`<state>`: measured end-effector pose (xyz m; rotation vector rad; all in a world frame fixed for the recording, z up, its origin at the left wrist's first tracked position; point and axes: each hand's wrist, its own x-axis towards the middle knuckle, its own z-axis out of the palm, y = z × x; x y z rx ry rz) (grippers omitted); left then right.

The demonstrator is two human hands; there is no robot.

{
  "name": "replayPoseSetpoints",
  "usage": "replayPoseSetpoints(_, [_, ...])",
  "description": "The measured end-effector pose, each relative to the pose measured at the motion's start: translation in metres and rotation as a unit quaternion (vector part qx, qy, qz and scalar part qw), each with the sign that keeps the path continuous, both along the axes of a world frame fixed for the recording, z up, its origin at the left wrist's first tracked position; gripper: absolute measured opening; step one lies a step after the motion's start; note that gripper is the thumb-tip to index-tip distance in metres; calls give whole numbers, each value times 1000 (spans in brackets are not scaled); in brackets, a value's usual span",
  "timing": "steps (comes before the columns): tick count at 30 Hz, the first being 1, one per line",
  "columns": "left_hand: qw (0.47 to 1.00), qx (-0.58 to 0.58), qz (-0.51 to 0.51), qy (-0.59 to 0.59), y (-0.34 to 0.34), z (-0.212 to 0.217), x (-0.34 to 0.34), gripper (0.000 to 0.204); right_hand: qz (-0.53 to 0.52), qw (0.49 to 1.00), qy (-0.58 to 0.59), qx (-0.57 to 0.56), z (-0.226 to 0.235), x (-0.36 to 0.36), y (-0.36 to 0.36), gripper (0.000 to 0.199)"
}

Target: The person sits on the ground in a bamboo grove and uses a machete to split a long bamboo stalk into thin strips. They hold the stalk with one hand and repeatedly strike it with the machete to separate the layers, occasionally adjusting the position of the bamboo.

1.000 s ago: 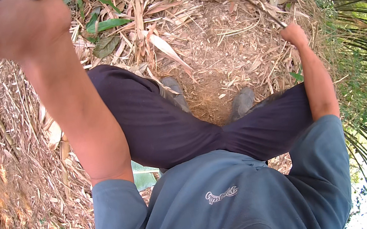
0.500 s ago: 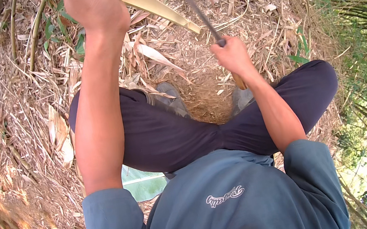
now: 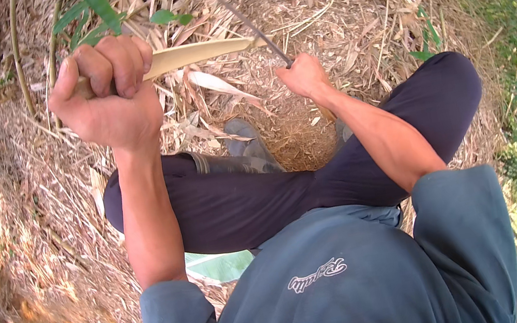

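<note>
My left hand [image 3: 107,95] is closed in a fist, raised in front of my left knee. It grips a pale yellow bamboo strip [image 3: 194,54], which runs out to the right. Lower and to the right, my right hand [image 3: 305,77] is wrapped round the handle of a long, thin-bladed knife [image 3: 245,20]. That dark blade slants up and to the left, crossing the strip near its free right end. I cannot tell whether blade and strip touch. Below my right fist, a bit of the light brown handle shows. The strip's other end is mostly hidden in my left fist.
Dry leaves and shavings cover the ground [image 3: 346,28]. Between my legs, in dark trousers [image 3: 238,203], are my grey boots [image 3: 247,137]. Green leaves [image 3: 100,8] and thin stems rise at the far left. A broad green leaf [image 3: 221,265] lies beside my left hip.
My left hand has come down toward me, bringing the strip nearly level. The right hand and knife have shifted slightly left, and the blade now crosses the strip's end.
</note>
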<state>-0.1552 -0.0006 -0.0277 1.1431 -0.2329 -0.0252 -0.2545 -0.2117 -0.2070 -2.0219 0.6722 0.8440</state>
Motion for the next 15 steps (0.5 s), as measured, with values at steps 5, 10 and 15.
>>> replayPoseSetpoints(5, [1000,-2,28,3,-3,1,10,44,28,994,-99,49,44,9,23,33])
replayPoseSetpoints(10, [999,2,34,8,-4,-5,20,44,-115,991,-26,57,-54,-7,7,31])
replayPoseSetpoints(15, [995,10,93,41,5,-9,26,39,56,991,-125,5,3,5,22,31])
